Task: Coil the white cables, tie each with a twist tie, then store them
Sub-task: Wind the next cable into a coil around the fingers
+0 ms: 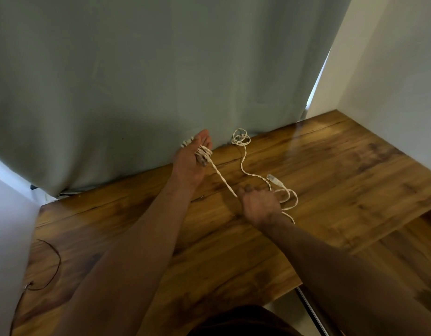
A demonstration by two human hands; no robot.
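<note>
On the wooden table [331, 170] at frame centre, the left hand [194, 161] keeps white cable [243, 163] coils wound round its curled fingers, a taut strand slanting down-right into the right hand's [259, 204] clenched grip, loose loops trailing beyond.

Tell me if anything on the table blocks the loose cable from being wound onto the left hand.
Nothing visible does. The white cable runs from the coil on the left hand through the right hand, and the slack and its connector lie on bare wooden table.
</note>
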